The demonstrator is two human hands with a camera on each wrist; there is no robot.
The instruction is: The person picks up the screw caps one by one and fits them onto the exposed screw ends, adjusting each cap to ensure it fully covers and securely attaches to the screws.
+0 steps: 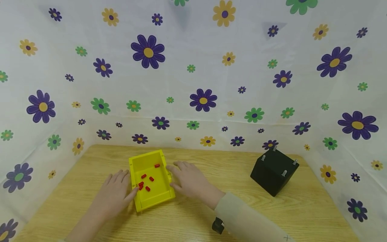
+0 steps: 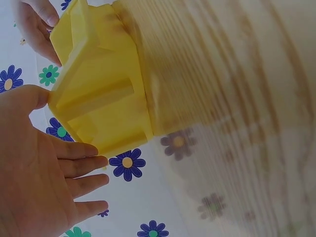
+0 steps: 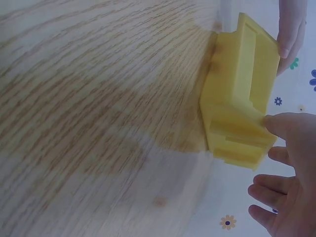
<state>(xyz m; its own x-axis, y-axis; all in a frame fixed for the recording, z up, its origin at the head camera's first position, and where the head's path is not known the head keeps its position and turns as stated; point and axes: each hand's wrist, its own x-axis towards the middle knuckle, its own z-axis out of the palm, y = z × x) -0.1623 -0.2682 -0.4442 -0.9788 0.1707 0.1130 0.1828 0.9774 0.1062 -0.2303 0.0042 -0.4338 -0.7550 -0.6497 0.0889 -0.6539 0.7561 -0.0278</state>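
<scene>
A yellow plastic bin (image 1: 158, 195) rests on the wooden table, slightly turned, between the two hands. Several small red capsule-like pieces (image 1: 151, 178) lie scattered on its floor, mostly toward the left side. My left hand (image 1: 113, 191) is at the bin's left wall, thumb tip right at the rim and fingers extended along the outside. On the opposite side, my right hand (image 1: 191, 178) has its thumb and fingertips against the right wall. The right wrist view shows that thumb (image 3: 276, 123) at the bin's edge, other fingers loosely spread. Neither hand's fingers curl round the bin.
A black box (image 1: 272, 171) with small grey pegs on its upper face stands tilted at the table's right. A dark device (image 1: 217, 225) sits under the right sleeve. White cloth (image 1: 178, 80) printed with flowers surrounds the wooden table (image 1: 211, 201) at the back and sides.
</scene>
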